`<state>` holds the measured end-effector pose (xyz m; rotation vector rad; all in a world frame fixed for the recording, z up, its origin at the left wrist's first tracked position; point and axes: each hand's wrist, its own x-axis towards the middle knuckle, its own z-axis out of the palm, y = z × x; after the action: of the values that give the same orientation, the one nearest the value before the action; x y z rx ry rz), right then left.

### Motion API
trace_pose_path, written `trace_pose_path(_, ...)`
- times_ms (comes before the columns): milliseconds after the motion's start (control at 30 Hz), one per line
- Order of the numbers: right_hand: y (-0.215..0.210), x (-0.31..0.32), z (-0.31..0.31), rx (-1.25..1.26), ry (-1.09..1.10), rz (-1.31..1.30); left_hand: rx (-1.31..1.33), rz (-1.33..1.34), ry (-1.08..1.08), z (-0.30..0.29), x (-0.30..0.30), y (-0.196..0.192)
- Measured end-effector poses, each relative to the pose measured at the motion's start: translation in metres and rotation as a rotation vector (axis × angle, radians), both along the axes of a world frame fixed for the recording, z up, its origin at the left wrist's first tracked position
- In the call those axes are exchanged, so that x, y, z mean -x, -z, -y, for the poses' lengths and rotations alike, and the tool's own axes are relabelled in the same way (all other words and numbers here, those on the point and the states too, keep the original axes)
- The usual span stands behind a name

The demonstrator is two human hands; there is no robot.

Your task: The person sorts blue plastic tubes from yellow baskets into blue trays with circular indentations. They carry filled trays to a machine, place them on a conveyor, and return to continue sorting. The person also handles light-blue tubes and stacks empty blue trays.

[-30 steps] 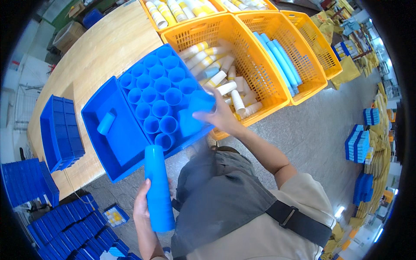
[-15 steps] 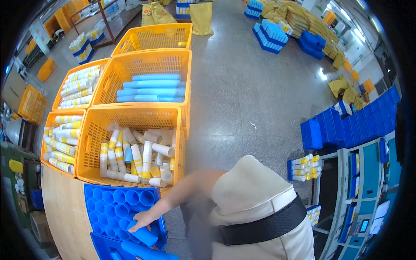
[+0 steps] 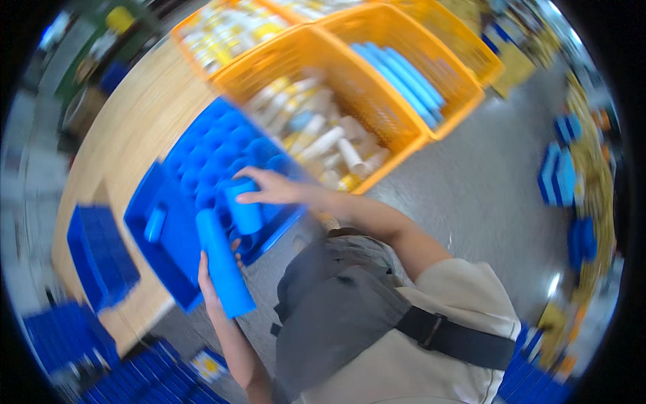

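My right hand is closed around a short blue tube, held tilted over the near side of a blue tray. Lower down, my left hand grips a longer blue tube from beneath, its fingertips showing past the far side. The two tubes are close together at their upper ends; whether they touch I cannot tell. Several blue tubes stand upright, packed in rows in the tray behind. Beside them is a blue bin with a small blue tube lying in it.
Yellow crates beyond the tray hold white-and-yellow tubes and long light-blue tubes. A dark blue bin stands on the wooden table. Stacked blue bins sit at the lower left. Grey floor lies to the right.
The view has turned, so the tray and crates appear rotated. My left hand and the long tube have come further into view. My right hand still holds a blue tube by the tray.
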<state>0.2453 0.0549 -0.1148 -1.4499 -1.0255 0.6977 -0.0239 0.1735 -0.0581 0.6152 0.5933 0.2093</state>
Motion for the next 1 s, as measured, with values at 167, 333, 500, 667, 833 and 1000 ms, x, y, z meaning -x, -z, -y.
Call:
trace_pose_path(167,-0.018,-0.005,0.032,0.159,-0.331,0.922,0.091,-0.033,-0.074,0.010,0.026,-0.018)
trace_pose_path(333,-0.075,0.051,0.038,0.052,-0.139,1.039,0.125,-0.132,0.068,0.043,0.033,-0.036)
trace_pose_path(500,-0.104,0.066,0.031,-0.142,-0.369,1.171,0.097,-0.220,0.221,0.066,0.047,-0.062)
trace_pose_path(667,-0.052,0.022,0.029,0.103,-0.049,-0.126,0.098,-0.113,0.024,0.070,0.082,-0.076)
trace_pose_path(833,-0.055,0.066,0.027,-0.049,-0.358,0.840,-0.001,-0.186,-0.113,0.086,0.075,-0.057)
trace_pose_path(1000,-0.100,0.090,0.017,-0.463,-0.542,1.135,0.095,-0.270,0.039,0.099,0.074,-0.063)
